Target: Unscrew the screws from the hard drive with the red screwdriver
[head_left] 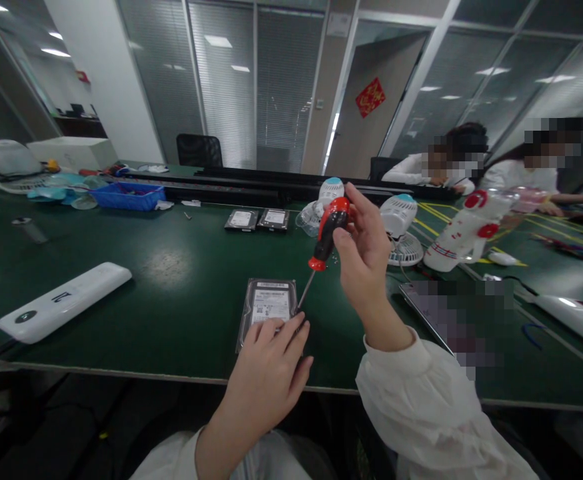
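Observation:
A hard drive [270, 301] with a white label lies flat on the green table [171, 267] near its front edge. My left hand [267, 373] rests on the drive's near end, fingers stretched flat over it. My right hand [364, 257] is closed round the top of a red and black screwdriver [327, 237]. The screwdriver stands tilted, its metal tip down at the drive's right edge.
Two more hard drives [256, 219] lie further back. A white remote-like device [64, 301] lies at left, a blue tray [128, 196] behind it. Small white fans [402, 227], a white and red toy [464, 233] and a blurred flat device [464, 313] are at right. Two people sit at far right.

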Tool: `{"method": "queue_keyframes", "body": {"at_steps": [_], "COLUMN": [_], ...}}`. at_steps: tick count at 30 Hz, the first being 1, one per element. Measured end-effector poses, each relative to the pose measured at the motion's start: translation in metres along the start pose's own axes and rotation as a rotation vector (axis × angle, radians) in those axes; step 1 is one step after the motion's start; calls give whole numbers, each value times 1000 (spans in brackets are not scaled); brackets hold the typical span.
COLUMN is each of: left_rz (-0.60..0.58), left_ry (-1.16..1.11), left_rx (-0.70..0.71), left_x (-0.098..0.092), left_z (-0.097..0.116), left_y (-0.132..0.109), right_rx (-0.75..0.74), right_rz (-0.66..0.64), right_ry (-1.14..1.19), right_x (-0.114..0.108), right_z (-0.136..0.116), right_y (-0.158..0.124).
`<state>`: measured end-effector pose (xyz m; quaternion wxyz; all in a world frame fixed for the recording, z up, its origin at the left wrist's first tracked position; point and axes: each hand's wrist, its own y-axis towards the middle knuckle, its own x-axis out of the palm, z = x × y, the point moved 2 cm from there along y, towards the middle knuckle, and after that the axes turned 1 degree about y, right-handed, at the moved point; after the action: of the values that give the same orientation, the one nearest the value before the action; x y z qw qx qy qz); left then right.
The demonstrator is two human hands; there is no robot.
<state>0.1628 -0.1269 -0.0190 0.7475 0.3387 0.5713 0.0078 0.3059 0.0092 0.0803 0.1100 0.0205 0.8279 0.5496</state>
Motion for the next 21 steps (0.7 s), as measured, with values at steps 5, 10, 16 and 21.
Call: {"method": "queue_keyframes", "body": {"at_steps": [5,10,16,21], "left_rz": [6,-4,2,1], "left_ry": [6,2,10,14], "left_rx": [5,4,11,7], "left_x": [0,0,-1,0], "left_z": [0,-1,1,0], "left_y": [1,1,-1,0], "right_rx": [-37,-30,-12,-8], "right_rz": [34,52,16,56], "right_ry": [-45,-83,21,-55], "right_x": [1,0,0,1], "right_z": [-3,-4,-4,-3], "right_y": [2,3,1,2]}}
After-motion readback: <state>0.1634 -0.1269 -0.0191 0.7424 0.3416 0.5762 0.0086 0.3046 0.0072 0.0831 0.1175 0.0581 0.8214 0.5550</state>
